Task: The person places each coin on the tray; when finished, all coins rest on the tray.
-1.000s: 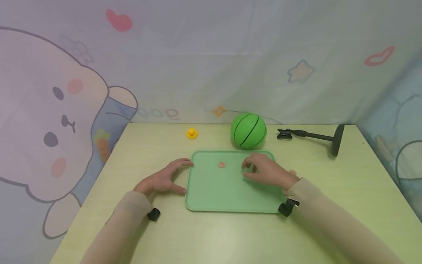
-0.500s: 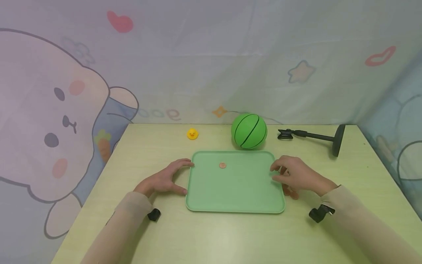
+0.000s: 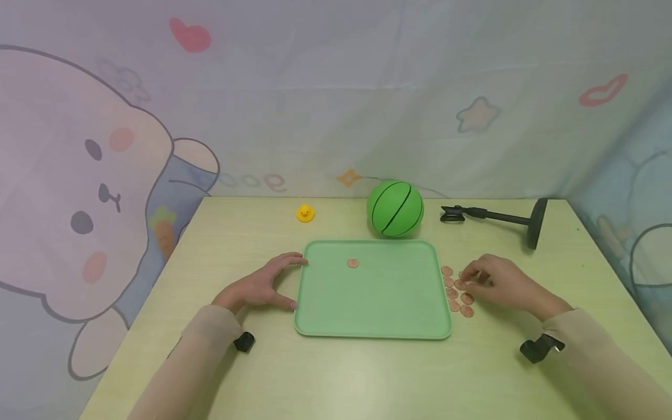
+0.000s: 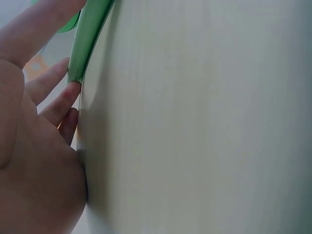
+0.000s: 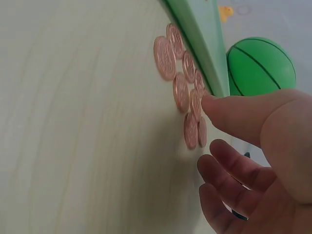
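Note:
A light green tray (image 3: 373, 309) lies on the table with one copper coin (image 3: 353, 263) on it, toward the back. My left hand (image 3: 259, 286) rests at the tray's left side, thumb and fingers spread, fingertips right at the rim. In the left wrist view, fingers (image 4: 61, 105) touch the tray edge (image 4: 90, 36). Just off the tray's right side, several copper coins (image 3: 466, 311) lie close together. Over them is my right hand (image 3: 499, 283), fingers loosely bent. The right wrist view has its thumb (image 5: 234, 109) right at the coins (image 5: 165, 57); the index finger is hidden.
A green ball (image 3: 395, 209) with black lines sits just behind the tray. Further left is a small yellow rubber duck (image 3: 305, 213). A black stand (image 3: 504, 217) lies on its side at the back right. A printed cloth (image 3: 336, 105) hangs behind the table.
My right hand has moved right from above the tray to over the coins beside it, uncovering several of them. The left hand and the coin on the tray have stayed in place.

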{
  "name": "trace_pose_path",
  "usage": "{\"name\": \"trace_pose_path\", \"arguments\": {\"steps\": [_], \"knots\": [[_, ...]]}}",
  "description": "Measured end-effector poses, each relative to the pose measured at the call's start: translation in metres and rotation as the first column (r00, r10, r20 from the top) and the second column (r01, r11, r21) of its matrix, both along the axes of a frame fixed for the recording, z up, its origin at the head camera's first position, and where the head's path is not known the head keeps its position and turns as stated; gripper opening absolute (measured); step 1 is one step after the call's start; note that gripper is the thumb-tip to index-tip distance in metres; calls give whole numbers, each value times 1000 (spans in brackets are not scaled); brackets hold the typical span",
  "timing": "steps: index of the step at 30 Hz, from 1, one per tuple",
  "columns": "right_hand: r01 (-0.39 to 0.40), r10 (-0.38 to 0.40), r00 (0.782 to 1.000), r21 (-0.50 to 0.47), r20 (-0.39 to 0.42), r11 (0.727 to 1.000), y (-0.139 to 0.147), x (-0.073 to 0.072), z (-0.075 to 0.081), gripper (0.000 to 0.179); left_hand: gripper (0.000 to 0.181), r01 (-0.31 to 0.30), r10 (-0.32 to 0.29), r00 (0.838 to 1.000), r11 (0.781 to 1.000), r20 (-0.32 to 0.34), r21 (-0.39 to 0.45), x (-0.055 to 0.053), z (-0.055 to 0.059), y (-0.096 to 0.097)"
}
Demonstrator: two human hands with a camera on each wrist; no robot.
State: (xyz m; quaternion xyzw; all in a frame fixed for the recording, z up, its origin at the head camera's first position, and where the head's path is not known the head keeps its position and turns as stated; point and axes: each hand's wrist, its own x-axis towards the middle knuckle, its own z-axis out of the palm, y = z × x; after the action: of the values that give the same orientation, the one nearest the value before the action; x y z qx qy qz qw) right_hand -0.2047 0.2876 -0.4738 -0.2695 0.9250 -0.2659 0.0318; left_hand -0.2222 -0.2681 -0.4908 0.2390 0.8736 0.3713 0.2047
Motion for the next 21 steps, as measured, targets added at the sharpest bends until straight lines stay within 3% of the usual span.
{"name": "trace_pose_path", "arguments": {"steps": [6, 21], "knots": [[13, -12, 999, 40, -40, 999, 10, 4, -4, 15, 95, -2, 2, 1000, 1000, 10, 14, 0, 1, 0], [19, -20, 1000, 49, 5, 999, 13, 3, -8, 19, 93, -1, 1, 1000, 1000, 5, 17, 0, -1, 0]]}}
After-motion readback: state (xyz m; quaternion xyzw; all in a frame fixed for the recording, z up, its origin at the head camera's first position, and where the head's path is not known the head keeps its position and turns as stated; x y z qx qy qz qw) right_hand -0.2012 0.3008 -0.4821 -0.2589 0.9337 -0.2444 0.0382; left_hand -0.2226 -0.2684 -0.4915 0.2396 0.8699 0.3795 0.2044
